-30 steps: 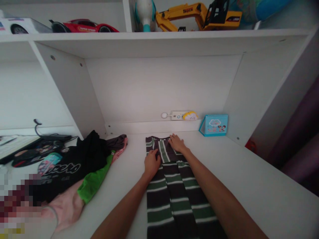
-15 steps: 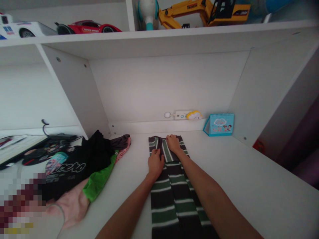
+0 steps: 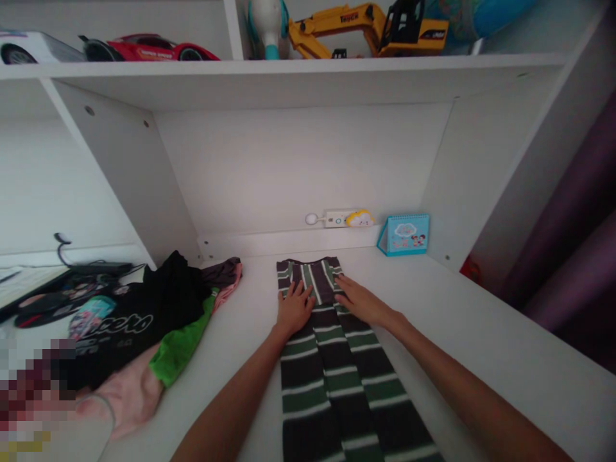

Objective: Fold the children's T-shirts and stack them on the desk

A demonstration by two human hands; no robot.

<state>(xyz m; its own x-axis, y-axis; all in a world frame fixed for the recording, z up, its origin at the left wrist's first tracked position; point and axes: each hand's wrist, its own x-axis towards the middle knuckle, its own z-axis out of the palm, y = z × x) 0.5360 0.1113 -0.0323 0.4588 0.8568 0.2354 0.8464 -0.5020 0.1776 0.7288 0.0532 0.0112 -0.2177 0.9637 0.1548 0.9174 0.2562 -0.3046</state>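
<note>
A dark garment with green and white stripes lies folded lengthwise on the white desk, its top end near the back wall. My left hand rests flat on its upper left part, fingers spread. My right hand lies flat on its upper right edge, fingers stretched out toward the middle. Neither hand grips the cloth.
A heap of clothes, black, bright green and pink, sits left of the garment. A small blue calendar and a white power strip stand at the back. Toy cars and a yellow excavator fill the shelf above.
My right hand has slid from the garment's top end down and to the right side. My left hand opened flat and stayed near the upper left.
</note>
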